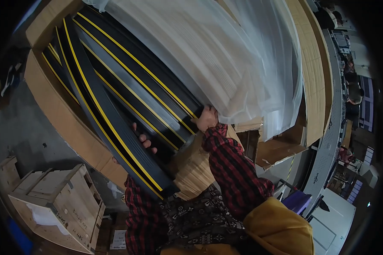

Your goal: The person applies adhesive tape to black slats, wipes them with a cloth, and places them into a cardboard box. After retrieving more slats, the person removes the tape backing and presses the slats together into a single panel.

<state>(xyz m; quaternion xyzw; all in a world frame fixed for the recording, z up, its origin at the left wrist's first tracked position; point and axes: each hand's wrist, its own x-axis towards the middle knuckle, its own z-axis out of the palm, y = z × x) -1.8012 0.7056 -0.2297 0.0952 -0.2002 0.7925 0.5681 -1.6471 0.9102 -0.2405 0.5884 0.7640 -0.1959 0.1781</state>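
Note:
A long black ribbed strip with yellow edge lines (98,100) lies tilted across the left of the cardboard box, its near end over the box edge. My left hand (145,142) is closed round it from beneath, fingertips showing past its right edge. Several similar black-and-yellow strips (134,87) lie side by side inside the box. My right hand (206,119) is closed at the near end of the rightmost visible strip, thumb by its yellow line. Translucent plastic sheeting (242,63) covers the box contents just beyond that hand.
The cardboard box (59,114) has raised walls on both sides and an open flap (281,151) at the near right. A wooden crate (61,208) stands at the lower left. People and a long metal-sided structure (323,157) are at the right.

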